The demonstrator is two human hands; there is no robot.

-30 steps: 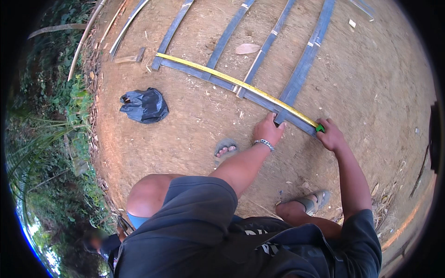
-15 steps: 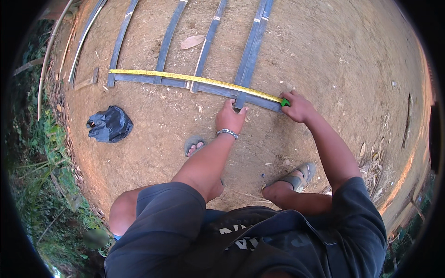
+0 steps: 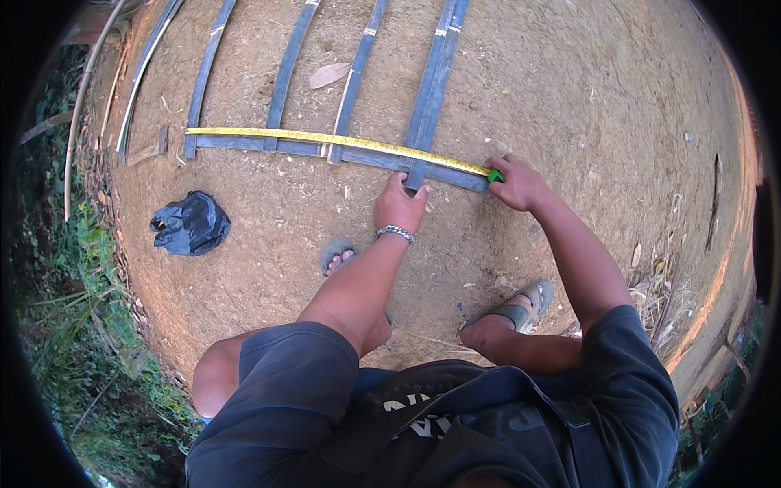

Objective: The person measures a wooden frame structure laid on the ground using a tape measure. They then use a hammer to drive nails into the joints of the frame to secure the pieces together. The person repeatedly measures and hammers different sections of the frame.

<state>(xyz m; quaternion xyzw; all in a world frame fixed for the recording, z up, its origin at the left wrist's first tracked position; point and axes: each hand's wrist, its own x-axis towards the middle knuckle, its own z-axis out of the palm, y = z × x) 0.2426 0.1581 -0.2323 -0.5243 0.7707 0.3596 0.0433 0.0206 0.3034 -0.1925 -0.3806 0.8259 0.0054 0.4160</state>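
My right hand (image 3: 518,185) is closed around a green tape measure (image 3: 495,175) at the right end of a dark grey crosswise slat (image 3: 293,147). From it the yellow tape blade (image 3: 325,138) stretches left along that slat, reaching the leftmost of several lengthwise slats (image 3: 285,77). My left hand (image 3: 400,203), with a chain bracelet on its wrist, pinches the near end of the rightmost lengthwise slat (image 3: 429,98). This slat lies across the crosswise one, and the blade passes over it.
A crumpled black plastic bag (image 3: 192,224) lies on the dirt ground at left. A dry leaf (image 3: 329,76) rests between two slats. Thin poles (image 3: 88,89) and green plants (image 3: 73,358) line the left edge. My sandalled feet (image 3: 521,307) stand just below my hands.
The view has shifted slightly, so the slats and bag appear a little lower and further left. Both hands keep their holds, and the tape stays stretched along the crosswise slat.
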